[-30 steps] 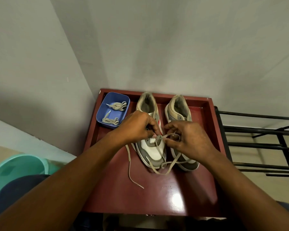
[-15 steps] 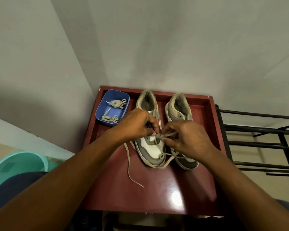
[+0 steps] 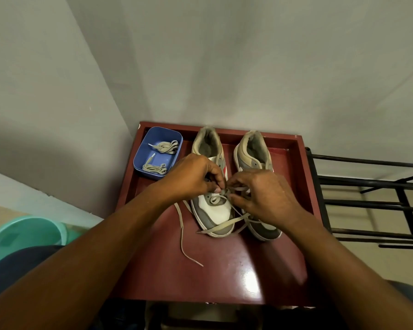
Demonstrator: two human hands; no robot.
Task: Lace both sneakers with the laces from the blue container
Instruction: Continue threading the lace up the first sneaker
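Observation:
Two grey, white and tan sneakers stand side by side on a dark red table (image 3: 224, 277), toes toward me. Over the left sneaker (image 3: 214, 210) my left hand (image 3: 193, 177) pinches the beige lace (image 3: 181, 232) at an eyelet. My right hand (image 3: 262, 194) pinches the same lace just to the right, partly hiding the right sneaker (image 3: 253, 148). One loose end trails down the table to the left, another crosses the left sneaker's toe. A blue container (image 3: 141, 158) at the back left holds two bundled beige laces (image 3: 163, 147).
The table stands in a corner between grey walls and has a raised rim at the back and sides. A black metal rack (image 3: 372, 201) stands to the right. A teal bucket (image 3: 22, 234) sits on the floor at the lower left.
Both hands have stayed over the left sneaker, working the lace. The loop under the toes has pulled shorter, and a lace end now lies across the left sneaker's toe.

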